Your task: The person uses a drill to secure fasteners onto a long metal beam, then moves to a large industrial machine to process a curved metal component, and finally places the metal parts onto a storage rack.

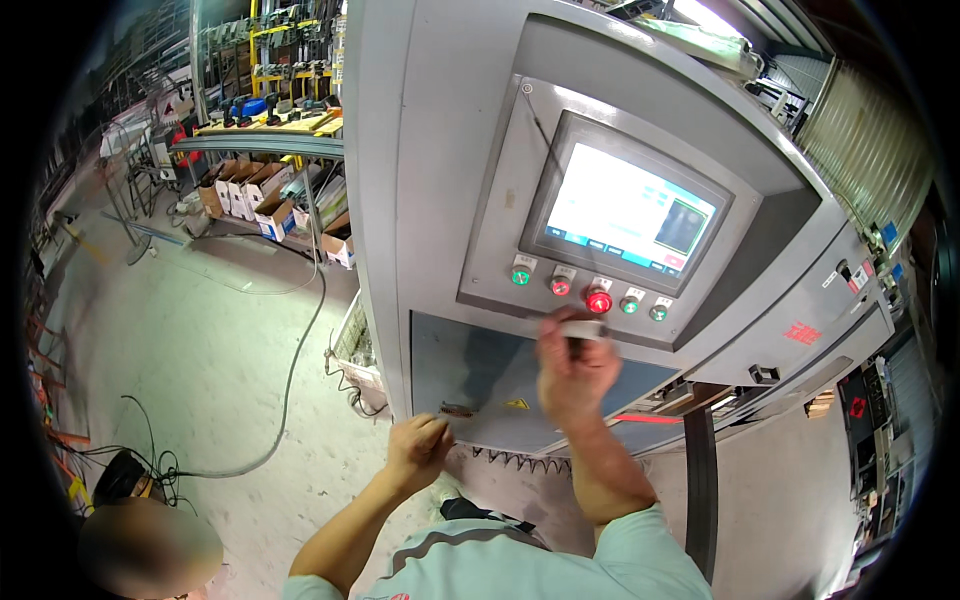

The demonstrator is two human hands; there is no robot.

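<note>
Workshop floor [240,350] around a grey cabinet [380,200]. Head view: right hand [575,368] with grip closed on a blurred whitish object [583,330], just below the domed red button [598,301], near the control panel [500,230]'s lower edge; apparently attending to the controls, next calling for steady aim. Left hand [417,450] curled near the lower panel [460,360]'s bottom-left corner, contents impossible to tell. Smooth metal, flat glossy touchscreen [610,200].

We see a pale mint short-sleeved shirt [610,565] with a dark grey band [455,539], a small red mark [400,597] and, seemingly, black trousers [480,508].
</note>
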